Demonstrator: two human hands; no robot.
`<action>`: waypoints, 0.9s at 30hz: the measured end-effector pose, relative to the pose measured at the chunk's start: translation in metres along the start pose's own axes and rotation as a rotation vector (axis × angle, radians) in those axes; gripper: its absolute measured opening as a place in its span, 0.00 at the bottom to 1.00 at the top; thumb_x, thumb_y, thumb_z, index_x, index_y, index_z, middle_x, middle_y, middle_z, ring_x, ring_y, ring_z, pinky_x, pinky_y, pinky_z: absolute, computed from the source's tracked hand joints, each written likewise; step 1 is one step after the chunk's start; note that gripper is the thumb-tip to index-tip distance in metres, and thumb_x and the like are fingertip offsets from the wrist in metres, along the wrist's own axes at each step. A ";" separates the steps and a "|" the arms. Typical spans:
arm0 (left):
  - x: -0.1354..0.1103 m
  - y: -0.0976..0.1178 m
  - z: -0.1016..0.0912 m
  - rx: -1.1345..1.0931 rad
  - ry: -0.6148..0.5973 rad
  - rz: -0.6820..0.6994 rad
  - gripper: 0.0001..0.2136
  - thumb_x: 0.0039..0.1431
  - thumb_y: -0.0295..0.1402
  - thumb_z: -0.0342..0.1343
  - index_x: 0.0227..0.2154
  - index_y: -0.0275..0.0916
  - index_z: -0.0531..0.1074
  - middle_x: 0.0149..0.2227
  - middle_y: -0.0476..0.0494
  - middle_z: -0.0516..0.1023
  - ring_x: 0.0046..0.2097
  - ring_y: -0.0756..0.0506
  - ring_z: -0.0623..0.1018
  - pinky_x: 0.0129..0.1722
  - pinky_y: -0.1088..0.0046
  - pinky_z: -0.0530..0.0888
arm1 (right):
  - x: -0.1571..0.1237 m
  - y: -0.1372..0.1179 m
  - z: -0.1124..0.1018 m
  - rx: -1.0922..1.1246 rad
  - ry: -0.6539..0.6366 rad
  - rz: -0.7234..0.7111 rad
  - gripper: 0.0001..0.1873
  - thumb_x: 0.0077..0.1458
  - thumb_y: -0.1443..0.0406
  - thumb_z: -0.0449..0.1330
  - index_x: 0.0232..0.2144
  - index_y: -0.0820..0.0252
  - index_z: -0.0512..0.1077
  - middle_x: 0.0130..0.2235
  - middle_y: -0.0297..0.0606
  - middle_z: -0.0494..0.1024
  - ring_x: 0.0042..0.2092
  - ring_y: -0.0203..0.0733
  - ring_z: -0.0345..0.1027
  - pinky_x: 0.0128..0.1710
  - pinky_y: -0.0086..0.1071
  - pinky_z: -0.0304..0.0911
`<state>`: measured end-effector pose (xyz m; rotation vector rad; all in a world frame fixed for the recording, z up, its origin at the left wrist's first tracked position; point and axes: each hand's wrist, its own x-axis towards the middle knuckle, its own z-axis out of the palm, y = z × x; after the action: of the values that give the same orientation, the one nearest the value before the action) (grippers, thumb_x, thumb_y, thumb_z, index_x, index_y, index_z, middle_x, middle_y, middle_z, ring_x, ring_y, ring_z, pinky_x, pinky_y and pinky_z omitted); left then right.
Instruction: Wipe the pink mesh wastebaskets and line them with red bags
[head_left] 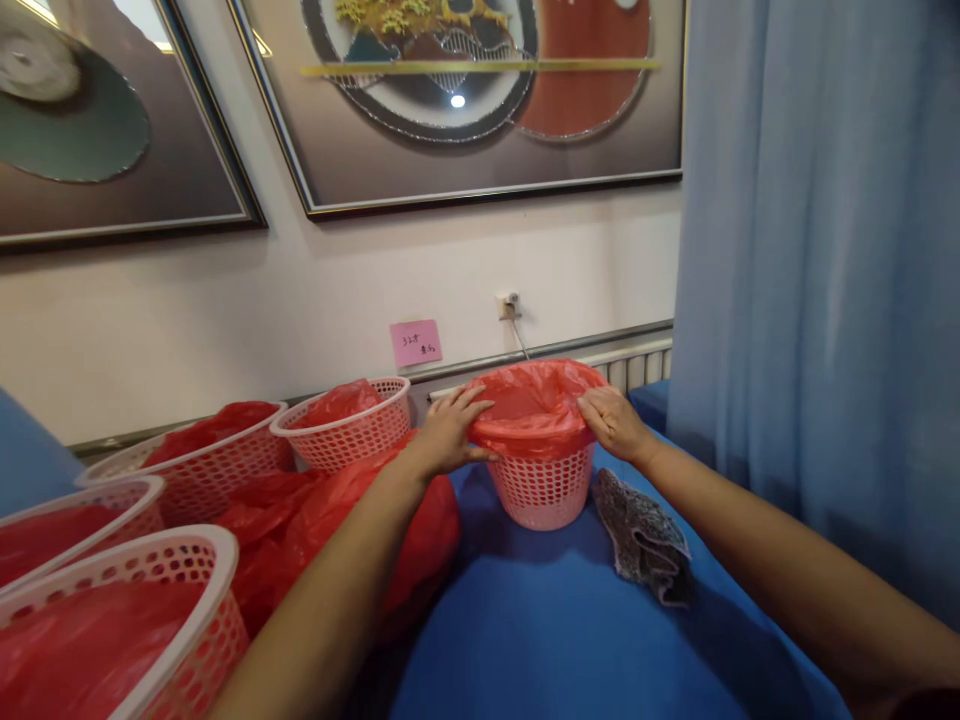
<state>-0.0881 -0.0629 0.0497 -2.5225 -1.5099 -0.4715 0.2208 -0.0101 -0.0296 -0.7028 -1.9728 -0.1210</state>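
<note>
A pink plastic mesh basket (541, 490) stands on the blue tablecloth (570, 630), lined with a red plastic bag (536, 400) folded over its rim. My left hand (450, 430) lies on the left side of the rim, fingers stretched over the red bag. On the right side of the rim rests my right hand (611, 420), fingers curled down onto the bag's edge. Both arms reach forward from the bottom of the view.
Several more pink baskets with red bags, one of them (349, 425) at centre, stand at the left. Loose red bags (337, 520) are heaped beside them. A grey patterned cloth (645, 540) lies right of the basket. Blue curtain (817, 280) hangs at right; framed pictures hang on the wall.
</note>
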 end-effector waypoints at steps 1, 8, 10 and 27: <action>0.003 -0.004 -0.001 -0.012 0.005 0.004 0.27 0.39 0.43 0.77 0.44 0.43 0.78 0.56 0.36 0.78 0.62 0.29 0.70 0.63 0.48 0.61 | -0.001 0.002 0.000 0.005 0.003 0.006 0.25 0.71 0.57 0.43 0.22 0.55 0.62 0.24 0.34 0.67 0.29 0.40 0.61 0.39 0.37 0.57; -0.006 -0.019 0.013 -0.094 0.109 -0.030 0.23 0.44 0.42 0.75 0.43 0.40 0.78 0.48 0.32 0.81 0.56 0.29 0.76 0.59 0.51 0.69 | 0.003 0.010 0.011 0.026 0.099 0.094 0.24 0.72 0.57 0.40 0.32 0.55 0.71 0.37 0.41 0.78 0.42 0.45 0.72 0.49 0.43 0.64; -0.021 -0.015 0.027 -0.147 0.232 -0.066 0.35 0.47 0.42 0.73 0.58 0.40 0.70 0.63 0.29 0.70 0.67 0.28 0.66 0.65 0.46 0.64 | -0.001 0.008 0.016 0.025 0.165 0.141 0.22 0.71 0.56 0.42 0.40 0.56 0.73 0.48 0.46 0.78 0.52 0.49 0.71 0.56 0.47 0.63; -0.050 0.061 0.079 -1.792 0.780 -0.868 0.11 0.54 0.25 0.68 0.36 0.37 0.71 0.27 0.51 0.79 0.26 0.53 0.78 0.31 0.79 0.74 | -0.079 -0.064 0.064 0.057 0.292 0.335 0.12 0.56 0.68 0.57 0.43 0.56 0.72 0.50 0.45 0.71 0.54 0.51 0.67 0.55 0.51 0.66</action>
<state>-0.0422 -0.1096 -0.0402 -1.1083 -1.8856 -3.5062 0.1636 -0.0729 -0.1148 -0.9129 -1.5539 0.0346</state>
